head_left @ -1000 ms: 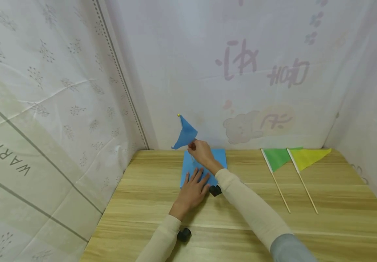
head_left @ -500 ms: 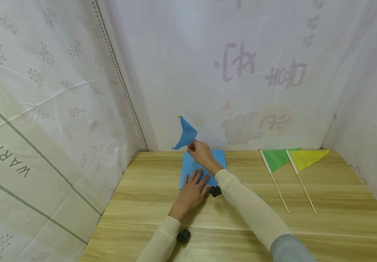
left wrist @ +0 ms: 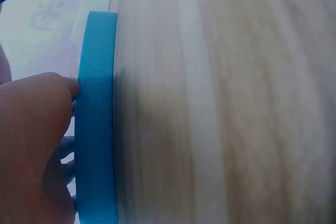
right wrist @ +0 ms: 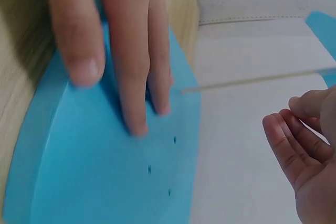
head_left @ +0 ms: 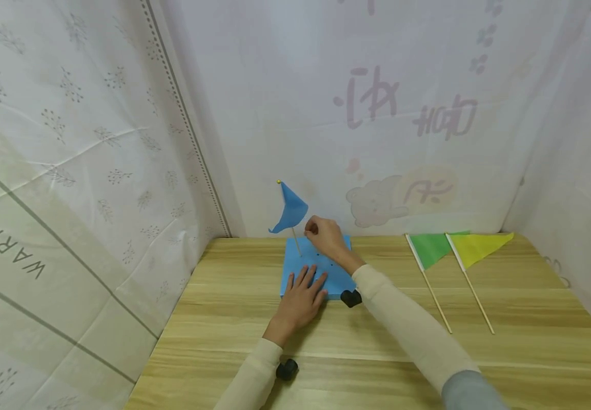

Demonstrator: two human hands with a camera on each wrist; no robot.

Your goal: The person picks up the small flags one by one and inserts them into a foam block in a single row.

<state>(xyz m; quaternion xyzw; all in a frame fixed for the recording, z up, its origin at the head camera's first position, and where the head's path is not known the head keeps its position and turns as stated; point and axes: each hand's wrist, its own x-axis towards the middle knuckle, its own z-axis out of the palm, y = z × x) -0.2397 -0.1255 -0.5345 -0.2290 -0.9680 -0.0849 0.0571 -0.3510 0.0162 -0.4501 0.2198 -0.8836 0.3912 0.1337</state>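
A blue triangular flag (head_left: 292, 209) with a yellow tip stands tilted on its thin stick (head_left: 297, 243), whose foot meets a blue foam block (head_left: 342, 276) near its back left. My left hand (head_left: 299, 304) lies spread over the block's front part, fingers extended. Just right of the stick, my right hand (head_left: 328, 239) hovers with loosely bent fingers, holding nothing. In the right wrist view a gap separates the right hand (right wrist: 310, 150) from the stick (right wrist: 252, 80), and small holes dot the block (right wrist: 105, 177). The left wrist view shows the block's side edge (left wrist: 96, 119) beside the thumb.
To the right, a green flag (head_left: 431, 249) and a yellow flag (head_left: 480, 249) lie on the wooden table (head_left: 377, 376), sticks toward the front. Printed cloth (head_left: 274, 114) hangs behind the table and on both sides.
My right hand has let go of the blue flag's stick and moved slightly right. The flag stays tilted in the block. My left hand has kept its place.
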